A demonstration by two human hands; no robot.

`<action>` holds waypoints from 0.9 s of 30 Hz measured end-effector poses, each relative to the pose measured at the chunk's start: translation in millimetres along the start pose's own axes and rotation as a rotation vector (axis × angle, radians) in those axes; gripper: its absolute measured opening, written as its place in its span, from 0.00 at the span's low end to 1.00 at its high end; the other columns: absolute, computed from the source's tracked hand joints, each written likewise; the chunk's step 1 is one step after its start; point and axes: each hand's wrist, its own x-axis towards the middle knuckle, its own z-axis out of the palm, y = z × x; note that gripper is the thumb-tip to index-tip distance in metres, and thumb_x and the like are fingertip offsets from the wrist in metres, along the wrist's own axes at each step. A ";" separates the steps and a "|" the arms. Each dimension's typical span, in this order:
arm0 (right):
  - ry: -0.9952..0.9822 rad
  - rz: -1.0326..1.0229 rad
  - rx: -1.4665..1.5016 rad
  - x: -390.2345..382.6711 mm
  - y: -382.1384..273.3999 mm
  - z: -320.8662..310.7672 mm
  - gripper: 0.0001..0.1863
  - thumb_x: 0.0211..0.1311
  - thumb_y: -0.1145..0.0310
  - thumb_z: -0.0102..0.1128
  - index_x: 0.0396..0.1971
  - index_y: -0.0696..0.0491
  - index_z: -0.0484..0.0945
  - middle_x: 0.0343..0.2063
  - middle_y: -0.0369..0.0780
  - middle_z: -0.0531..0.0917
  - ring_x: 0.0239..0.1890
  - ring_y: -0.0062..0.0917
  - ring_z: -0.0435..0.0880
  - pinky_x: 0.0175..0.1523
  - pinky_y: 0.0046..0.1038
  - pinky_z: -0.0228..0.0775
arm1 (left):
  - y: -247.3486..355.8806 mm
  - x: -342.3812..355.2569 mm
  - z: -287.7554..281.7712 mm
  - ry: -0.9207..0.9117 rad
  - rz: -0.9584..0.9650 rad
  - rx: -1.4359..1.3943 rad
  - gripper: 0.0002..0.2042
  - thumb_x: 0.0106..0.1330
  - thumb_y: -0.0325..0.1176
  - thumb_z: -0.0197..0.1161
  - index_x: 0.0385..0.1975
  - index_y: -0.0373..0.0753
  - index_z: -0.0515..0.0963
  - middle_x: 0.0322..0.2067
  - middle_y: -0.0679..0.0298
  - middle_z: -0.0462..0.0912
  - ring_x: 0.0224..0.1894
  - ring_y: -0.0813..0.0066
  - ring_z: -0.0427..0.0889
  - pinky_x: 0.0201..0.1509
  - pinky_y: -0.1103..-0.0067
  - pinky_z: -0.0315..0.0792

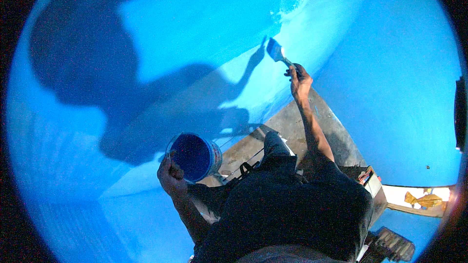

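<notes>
My right hand (pixel 301 80) is closed round the handle of a flat paintbrush (pixel 276 51), raised toward the wall. The brush head is blue and points up and left; whether its bristles touch the wall I cannot tell. My left hand (pixel 172 175) grips the rim of a paint bucket (pixel 216 158), held tilted so that its mouth faces me. Dark blue shows inside the bucket; how full it is I cannot make out. Ahead stands the blue wall (pixel 195 24), with a paler band (pixel 256 70) beside the brush and patchy, uneven colour at its upper edge.
A large shadow (pixel 87 44) of a head and arms falls across the wall. Another blue wall (pixel 390 83) rises on the right, with a grey floor (pixel 331 117) between. At lower right are a white box (pixel 373 185) and a yellow cloth (pixel 429 200) in a bright opening.
</notes>
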 end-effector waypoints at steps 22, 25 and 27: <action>-0.434 -0.177 0.275 -99.9 -4.7 124.4 0.10 0.60 0.76 0.57 0.41 0.59 0.78 0.33 0.43 0.84 0.33 0.23 0.83 0.38 0.25 0.75 | 4.7 -2.2 9.7 0.086 -0.093 -0.018 0.15 0.63 0.35 0.52 0.40 0.28 0.76 0.11 0.77 0.57 0.11 0.89 0.52 0.14 0.84 0.44; -0.303 -0.230 0.178 -36.7 41.0 112.2 0.09 0.63 0.77 0.52 0.41 0.61 0.78 0.33 0.42 0.84 0.32 0.21 0.83 0.37 0.25 0.76 | -4.1 -0.3 16.4 0.063 -0.062 -0.028 0.16 0.63 0.35 0.53 0.41 0.27 0.75 0.12 0.77 0.57 0.11 0.88 0.51 0.14 0.85 0.44; -0.232 -0.164 0.209 -2.9 56.6 85.8 0.10 0.64 0.74 0.53 0.40 0.63 0.78 0.31 0.40 0.82 0.30 0.21 0.81 0.36 0.23 0.75 | -8.0 -0.6 9.4 0.042 -0.165 -0.230 0.15 0.63 0.35 0.53 0.41 0.27 0.75 0.12 0.77 0.56 0.11 0.88 0.51 0.14 0.85 0.44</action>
